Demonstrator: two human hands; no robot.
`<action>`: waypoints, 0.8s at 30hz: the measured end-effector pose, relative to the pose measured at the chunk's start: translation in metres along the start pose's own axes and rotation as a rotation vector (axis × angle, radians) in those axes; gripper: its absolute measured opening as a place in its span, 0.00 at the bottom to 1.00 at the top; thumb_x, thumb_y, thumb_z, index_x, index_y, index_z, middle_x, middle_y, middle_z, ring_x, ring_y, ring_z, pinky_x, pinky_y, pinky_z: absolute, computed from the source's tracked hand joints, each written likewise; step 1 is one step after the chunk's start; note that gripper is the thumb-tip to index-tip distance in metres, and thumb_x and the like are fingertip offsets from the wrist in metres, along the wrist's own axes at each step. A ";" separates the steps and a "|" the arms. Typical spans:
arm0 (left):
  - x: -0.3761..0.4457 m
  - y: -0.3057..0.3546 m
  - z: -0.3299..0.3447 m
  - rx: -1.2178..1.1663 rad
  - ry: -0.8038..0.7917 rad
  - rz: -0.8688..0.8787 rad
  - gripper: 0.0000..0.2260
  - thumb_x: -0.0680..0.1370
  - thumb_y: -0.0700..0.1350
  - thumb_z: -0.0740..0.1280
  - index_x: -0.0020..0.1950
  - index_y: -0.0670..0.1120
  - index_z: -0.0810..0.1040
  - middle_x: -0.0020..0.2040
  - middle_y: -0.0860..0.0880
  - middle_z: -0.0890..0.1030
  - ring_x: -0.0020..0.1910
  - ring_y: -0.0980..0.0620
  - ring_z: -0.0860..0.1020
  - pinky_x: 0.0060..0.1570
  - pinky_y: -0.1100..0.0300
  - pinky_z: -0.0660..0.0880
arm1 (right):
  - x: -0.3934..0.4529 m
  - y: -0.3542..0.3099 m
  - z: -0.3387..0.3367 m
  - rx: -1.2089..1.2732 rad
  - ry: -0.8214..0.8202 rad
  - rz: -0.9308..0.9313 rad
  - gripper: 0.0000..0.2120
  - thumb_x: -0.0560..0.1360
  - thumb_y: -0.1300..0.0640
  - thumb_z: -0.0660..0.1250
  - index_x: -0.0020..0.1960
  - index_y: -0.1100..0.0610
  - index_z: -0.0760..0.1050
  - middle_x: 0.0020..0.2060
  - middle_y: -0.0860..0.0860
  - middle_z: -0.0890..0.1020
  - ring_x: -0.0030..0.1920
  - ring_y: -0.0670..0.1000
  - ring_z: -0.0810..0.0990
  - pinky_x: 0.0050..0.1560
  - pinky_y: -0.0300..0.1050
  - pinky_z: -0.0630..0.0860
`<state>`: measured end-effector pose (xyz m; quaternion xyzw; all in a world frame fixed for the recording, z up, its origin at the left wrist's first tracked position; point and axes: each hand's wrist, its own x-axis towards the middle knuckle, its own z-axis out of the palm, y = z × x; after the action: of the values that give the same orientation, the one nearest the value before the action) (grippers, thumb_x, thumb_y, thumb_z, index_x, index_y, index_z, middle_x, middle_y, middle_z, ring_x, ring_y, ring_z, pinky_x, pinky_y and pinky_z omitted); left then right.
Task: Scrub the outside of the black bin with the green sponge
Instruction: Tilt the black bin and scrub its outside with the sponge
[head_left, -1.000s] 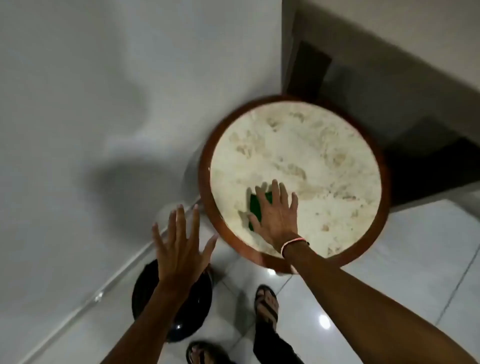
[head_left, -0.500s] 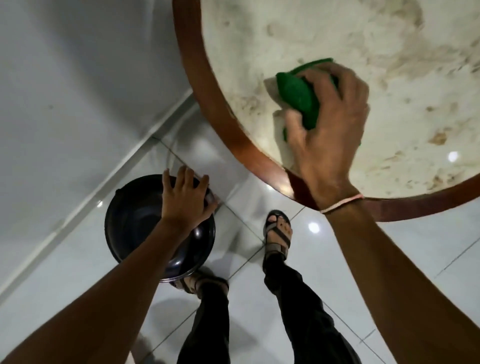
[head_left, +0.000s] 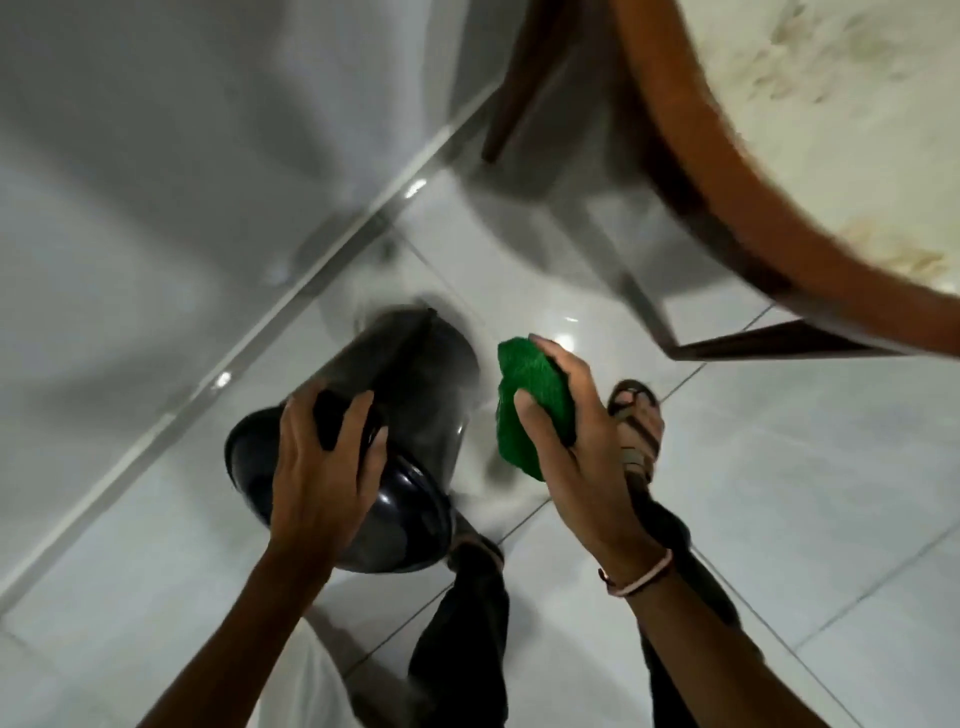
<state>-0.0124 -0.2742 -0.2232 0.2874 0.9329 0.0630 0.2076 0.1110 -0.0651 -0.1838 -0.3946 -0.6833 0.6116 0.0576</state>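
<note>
Left hand (head_left: 324, 462) has its grip clamped over the rim of the black bin (head_left: 415, 384), tipped on the tile floor (head_left: 779, 519). Right hand (head_left: 582, 447) at 3 o'clock, grip closed round the green sponge (head_left: 524, 410), just beside the bin wall, not touching.
</note>
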 end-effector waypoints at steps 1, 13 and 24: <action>-0.013 -0.018 0.002 0.005 0.025 -0.010 0.23 0.86 0.55 0.59 0.71 0.40 0.79 0.71 0.26 0.73 0.67 0.22 0.76 0.58 0.25 0.81 | -0.003 0.014 0.020 0.034 -0.046 0.069 0.19 0.84 0.60 0.65 0.74 0.55 0.71 0.69 0.52 0.79 0.70 0.47 0.78 0.73 0.47 0.76; -0.051 -0.140 0.063 -0.155 0.470 0.201 0.21 0.90 0.52 0.51 0.72 0.39 0.73 0.73 0.31 0.75 0.76 0.28 0.69 0.84 0.48 0.60 | 0.062 0.134 0.200 -0.352 -0.269 -0.209 0.19 0.81 0.50 0.64 0.68 0.56 0.79 0.70 0.58 0.80 0.75 0.62 0.74 0.76 0.63 0.67; -0.004 -0.107 0.051 -0.137 0.490 0.321 0.25 0.90 0.51 0.49 0.78 0.34 0.67 0.77 0.33 0.72 0.89 0.51 0.54 0.85 0.44 0.61 | 0.020 0.078 0.182 -0.118 -0.500 -0.313 0.19 0.81 0.47 0.66 0.72 0.45 0.75 0.77 0.49 0.73 0.83 0.46 0.62 0.84 0.57 0.58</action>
<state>-0.0425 -0.3651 -0.2933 0.3925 0.8915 0.2253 -0.0173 0.0314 -0.2017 -0.3054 -0.1245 -0.7632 0.6326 -0.0419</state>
